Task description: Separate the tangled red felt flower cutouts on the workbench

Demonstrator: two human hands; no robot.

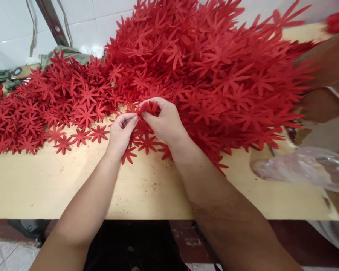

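Note:
My right hand [164,118] is closed on a red fabric flower piece [149,108], whose petals bunch up between thumb and fingers. Thumb and fingertips of my left hand [122,131] pinch at the left edge of that same piece, so the two hands nearly meet. Directly below them, loose star-shaped red flower pieces [147,144] lie flat on the pale tabletop [147,192]. Behind and to the right of my hands rises a tall heap of larger red flower pieces [214,67]. A lower pile of smaller, darker ones [59,94] spreads to the left.
On the right, a clear plastic bag [305,167] lies beside a brown cardboard box [327,71]. Greenish cloth [64,56] sits behind the left pile, near a metal upright [52,20] against the white tiled wall [81,13]. The table's front edge runs across below my forearms.

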